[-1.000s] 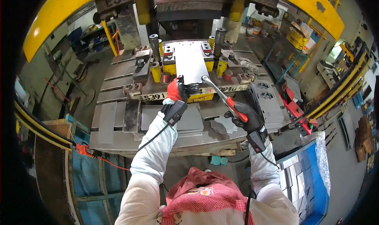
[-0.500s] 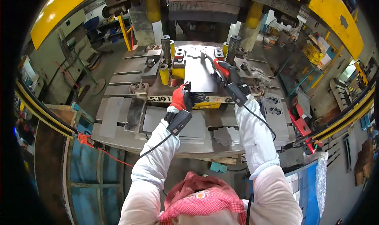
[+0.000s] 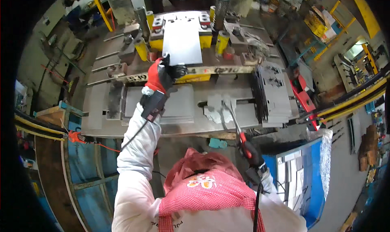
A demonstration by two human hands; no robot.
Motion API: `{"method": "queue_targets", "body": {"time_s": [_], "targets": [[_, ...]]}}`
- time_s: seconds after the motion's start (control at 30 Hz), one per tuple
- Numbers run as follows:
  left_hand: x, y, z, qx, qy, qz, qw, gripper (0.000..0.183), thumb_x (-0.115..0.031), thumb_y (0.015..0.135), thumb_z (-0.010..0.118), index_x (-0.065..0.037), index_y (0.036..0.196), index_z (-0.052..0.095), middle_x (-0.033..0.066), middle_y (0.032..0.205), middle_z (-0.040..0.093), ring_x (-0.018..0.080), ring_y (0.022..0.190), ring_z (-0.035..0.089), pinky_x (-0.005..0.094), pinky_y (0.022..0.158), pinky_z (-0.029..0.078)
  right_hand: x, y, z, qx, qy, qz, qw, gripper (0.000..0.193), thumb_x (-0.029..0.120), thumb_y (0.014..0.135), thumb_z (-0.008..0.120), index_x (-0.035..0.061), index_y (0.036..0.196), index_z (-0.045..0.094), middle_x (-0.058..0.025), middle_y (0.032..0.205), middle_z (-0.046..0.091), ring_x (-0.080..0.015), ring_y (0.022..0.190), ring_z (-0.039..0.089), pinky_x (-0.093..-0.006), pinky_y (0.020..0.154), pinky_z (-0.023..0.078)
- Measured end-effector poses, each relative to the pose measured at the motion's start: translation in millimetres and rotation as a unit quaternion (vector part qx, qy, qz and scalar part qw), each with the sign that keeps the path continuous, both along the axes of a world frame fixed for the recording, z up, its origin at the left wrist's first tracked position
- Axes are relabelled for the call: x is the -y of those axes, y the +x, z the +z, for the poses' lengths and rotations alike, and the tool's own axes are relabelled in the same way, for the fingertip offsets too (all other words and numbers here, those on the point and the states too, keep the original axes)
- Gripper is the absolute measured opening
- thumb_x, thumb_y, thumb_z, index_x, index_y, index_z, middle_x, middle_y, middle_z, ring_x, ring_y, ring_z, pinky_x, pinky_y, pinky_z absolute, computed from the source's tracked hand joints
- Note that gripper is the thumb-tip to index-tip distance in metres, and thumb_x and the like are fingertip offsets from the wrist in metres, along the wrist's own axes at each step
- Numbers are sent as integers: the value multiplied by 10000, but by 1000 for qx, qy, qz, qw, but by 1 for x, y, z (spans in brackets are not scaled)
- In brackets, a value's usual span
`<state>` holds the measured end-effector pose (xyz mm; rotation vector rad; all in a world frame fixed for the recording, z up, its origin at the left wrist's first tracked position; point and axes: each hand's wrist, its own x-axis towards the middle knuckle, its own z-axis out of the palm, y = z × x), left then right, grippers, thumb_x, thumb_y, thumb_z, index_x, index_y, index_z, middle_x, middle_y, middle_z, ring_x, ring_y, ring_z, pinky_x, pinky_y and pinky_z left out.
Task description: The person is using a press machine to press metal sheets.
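A bright flat metal sheet point(image 3: 183, 43) lies on the die point(image 3: 205, 41) between the guide posts. My left hand point(image 3: 162, 75), in a red and black glove, is closed at the sheet's near left corner. My right hand point(image 3: 252, 155), gloved too, is drawn back close to my body and grips long pliers point(image 3: 243, 139) with red handles. The tips of the pliers are at a small, jagged-edged metal piece point(image 3: 217, 110) on the front of the press bed. Whether the jaws pinch that piece I cannot tell.
Flat sheets point(image 3: 178, 104) are stacked left of the jagged piece. A taller stack of cut plates point(image 3: 276, 98) stands at the right. Yellow posts point(image 3: 222, 43) and dark guide pillars point(image 3: 219, 12) rise around the die. A blue bin point(image 3: 313, 171) with metal pieces is at lower right.
My right hand has pulled the pliers back from the sheet on the die to the front of the bed. My left hand stays at the sheet's near corner. The view has tilted downward.
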<state>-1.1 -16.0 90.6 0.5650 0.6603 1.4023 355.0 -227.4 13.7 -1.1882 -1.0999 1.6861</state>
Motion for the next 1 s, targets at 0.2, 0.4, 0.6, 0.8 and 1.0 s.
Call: {"method": "queue_targets", "body": {"time_s": [0.2, 0.4, 0.6, 0.8, 1.0], "targets": [[6, 5, 3, -48, 46, 23, 998, 367, -341, 888, 447, -15, 1039, 523, 101, 798, 613, 186, 593, 601, 291, 525, 517, 4, 2, -39, -51, -77, -25, 995, 447, 259, 840, 520, 47, 1224, 431, -90, 792, 606, -77, 440, 434, -212, 388, 332], [-1, -18, -28, -322, 81, 75, 940, 375, -367, 889, 446, -19, 998, 536, 96, 803, 613, 173, 595, 603, 272, 520, 505, 4, -9, -21, -71, -42, -15, 997, 422, 258, 842, 521, 44, 1196, 440, -94, 818, 611, -76, 462, 455, -212, 392, 342], [-50, -19, -35, -290, 135, 49, 946, 417, -402, 887, 433, -11, 980, 543, 109, 788, 604, 179, 561, 577, 284, 507, 485, 7, -10, -24, -130, -69, 10, 989, 446, 283, 843, 510, 43, 1206, 411, -104, 861, 597, -95, 478, 461, -220, 403, 348], [-146, -27, -64, -743, 235, 201, 594, 201, -219, 815, 470, -41, 720, 467, 160, 652, 543, 333, 602, 529, 380, 537, 416, 14, -13, -13, -140, -66, -28, 988, 514, 346, 807, 546, 40, 1199, 413, -115, 849, 596, -100, 472, 461, -219, 398, 349], [-167, -44, -105, -625, 286, 149, 711, 250, -266, 828, 468, -20, 876, 465, 190, 771, 546, 340, 667, 555, 384, 580, 460, 19, -16, -19, -119, -72, -21, 990, 558, 398, 792, 539, 21, 1186, 416, -128, 838, 596, -109, 473, 470, -223, 399, 355]]}}
